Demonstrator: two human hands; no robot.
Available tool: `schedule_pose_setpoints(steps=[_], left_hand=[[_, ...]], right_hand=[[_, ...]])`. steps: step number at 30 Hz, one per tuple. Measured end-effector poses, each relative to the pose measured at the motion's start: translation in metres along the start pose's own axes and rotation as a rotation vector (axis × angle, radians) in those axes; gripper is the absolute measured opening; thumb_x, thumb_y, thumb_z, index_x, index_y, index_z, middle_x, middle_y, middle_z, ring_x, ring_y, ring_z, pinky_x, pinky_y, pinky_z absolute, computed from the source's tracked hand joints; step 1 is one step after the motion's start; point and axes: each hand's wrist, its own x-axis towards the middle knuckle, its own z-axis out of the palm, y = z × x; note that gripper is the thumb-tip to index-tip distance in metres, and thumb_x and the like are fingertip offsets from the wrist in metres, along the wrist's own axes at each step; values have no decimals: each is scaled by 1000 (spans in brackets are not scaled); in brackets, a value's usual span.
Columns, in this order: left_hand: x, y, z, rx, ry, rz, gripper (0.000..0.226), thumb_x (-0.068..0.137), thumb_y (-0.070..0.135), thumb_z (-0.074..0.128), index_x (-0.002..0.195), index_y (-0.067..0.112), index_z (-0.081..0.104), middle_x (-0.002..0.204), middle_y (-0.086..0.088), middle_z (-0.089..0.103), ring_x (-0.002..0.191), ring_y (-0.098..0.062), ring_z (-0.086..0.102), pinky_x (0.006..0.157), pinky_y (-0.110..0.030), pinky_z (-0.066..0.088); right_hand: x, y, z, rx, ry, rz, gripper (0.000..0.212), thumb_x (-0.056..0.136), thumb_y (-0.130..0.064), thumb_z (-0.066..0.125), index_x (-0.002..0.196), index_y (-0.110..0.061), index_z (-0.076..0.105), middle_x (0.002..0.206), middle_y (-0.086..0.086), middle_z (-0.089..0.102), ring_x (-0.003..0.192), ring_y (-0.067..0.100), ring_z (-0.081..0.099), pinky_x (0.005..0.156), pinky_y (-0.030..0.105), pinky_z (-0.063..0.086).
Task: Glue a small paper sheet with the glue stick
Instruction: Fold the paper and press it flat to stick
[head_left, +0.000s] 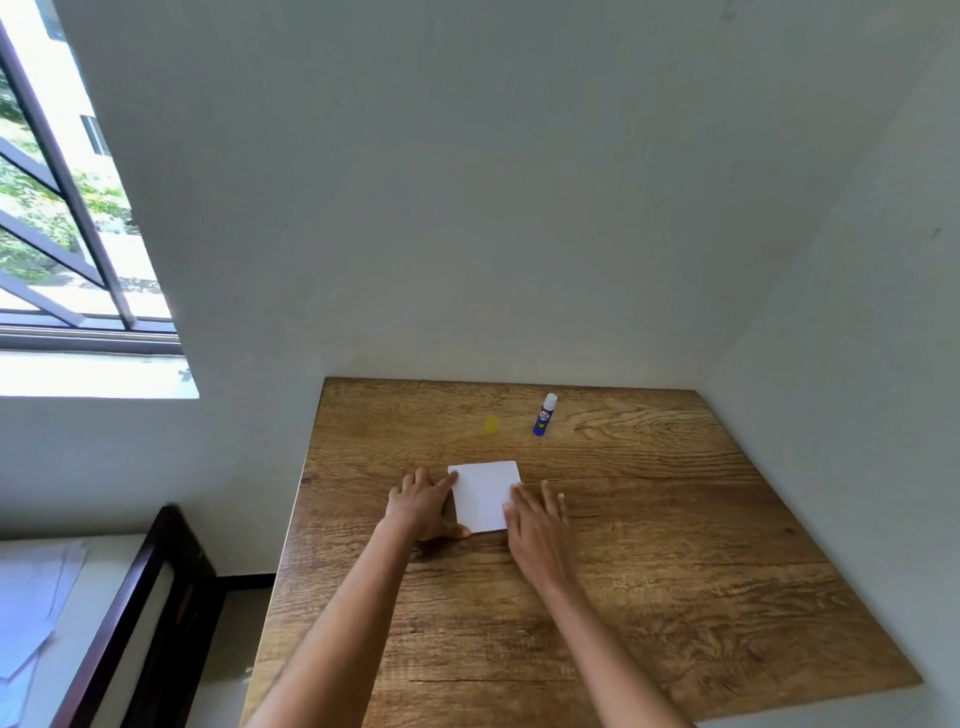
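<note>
Paper sheet (485, 493): small white square, flat on the wooden surface (649, 545), near the middle, between both hands.

Left hand (423, 504) is at the sheet's left edge. Its index fingertip rests on the top-left corner and its thumb is at the bottom-left corner; the other fingers are loosely bent, gripping nothing. Right hand (537, 514) lies flat with fingers straight, covering the sheet's lower-right corner and pressing down. Neither hand holds anything.

My read of the step: pressing or smoothing the sheet down. I can't tell from here whether glue is already under it, or whether this is just squaring it up first.

To do it well:
- Keep one hand pinning a corner so the sheet doesn't skate on the smooth wood.
- Sweep with flat fingers from the centre out to the edges, then finish on the corners.
- Use light, even pressure. Thin paper creases easily.

Glue stick (544, 414): blue body, white top, standing upright farther back on the surface, well apart from the sheet. A small yellow piece (491, 424) sits just to its left. It's probably the cap, but it's too blurred to confirm. If so, the stick is uncapped and should be recapped soon.

Containers: the stick's tube is the only one, and its glue level isn't visible.
</note>
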Motion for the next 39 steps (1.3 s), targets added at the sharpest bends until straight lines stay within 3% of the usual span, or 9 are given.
schedule_pose_setpoints(steps=[7, 18, 21, 24, 26, 29, 32, 39], left_hand=[[2, 3, -2, -19, 11, 2, 97, 75, 54, 66, 148, 25, 9, 144, -16, 25, 135, -34, 26, 108, -48, 31], [-1, 4, -4, -10, 3, -1, 104, 74, 57, 66, 149, 23, 2, 149, -16, 19, 138, -35, 21, 110, -50, 28], [-1, 3, -3, -3, 5, 8, 104, 74, 57, 66, 149, 23, 3, 147, -16, 22, 137, -34, 23, 109, -50, 30], [0, 3, -3, 0, 8, 11, 104, 74, 57, 67, 149, 23, 3, 146, -16, 23, 136, -35, 24, 108, -50, 31], [2, 2, -3, 3, 7, 10, 105, 73, 57, 67, 149, 23, 3, 146, -16, 22, 136, -35, 24, 108, -50, 32], [3, 2, -2, 15, 11, 9, 105, 73, 58, 67, 149, 23, 3, 147, -16, 21, 136, -35, 24, 107, -51, 32], [4, 2, -1, 15, 9, 11, 105, 73, 58, 67, 149, 23, 4, 148, -17, 21, 136, -36, 24, 107, -51, 33], [4, 2, -1, 8, 1, 22, 105, 72, 58, 68, 149, 23, 6, 149, -16, 19, 138, -36, 21, 107, -53, 31]], right_hand=[[34, -44, 6, 45, -97, -245, 48, 101, -31, 24, 144, -13, 30, 152, 1, 35, 146, 24, 12, 118, 38, 9], [39, -6, 2, -34, -7, 21, 45, 100, -31, 26, 142, -16, 34, 150, 0, 38, 140, 22, 25, 116, 39, 17], [48, 2, -3, 116, -11, 18, 39, 100, -28, 33, 134, -15, 46, 139, 2, 49, 130, 21, 38, 105, 34, 32], [58, 11, -11, 310, 8, 75, 25, 95, -24, 48, 113, -10, 58, 116, 8, 60, 107, 23, 54, 82, 34, 44], [64, 18, -16, 427, -3, 170, 15, 90, -25, 58, 93, -11, 54, 94, 6, 60, 88, 23, 58, 70, 33, 42], [69, 26, -22, 426, -107, 210, 28, 85, -32, 65, 76, -19, 42, 72, -4, 51, 65, 15, 49, 56, 29, 33], [68, 32, -26, 423, -173, 194, 36, 82, -34, 68, 65, -22, 39, 63, -5, 47, 56, 11, 42, 51, 27, 27], [41, 42, -32, 377, -211, 151, 37, 76, -39, 74, 61, -22, 44, 59, -6, 50, 52, 9, 42, 49, 27, 26]])
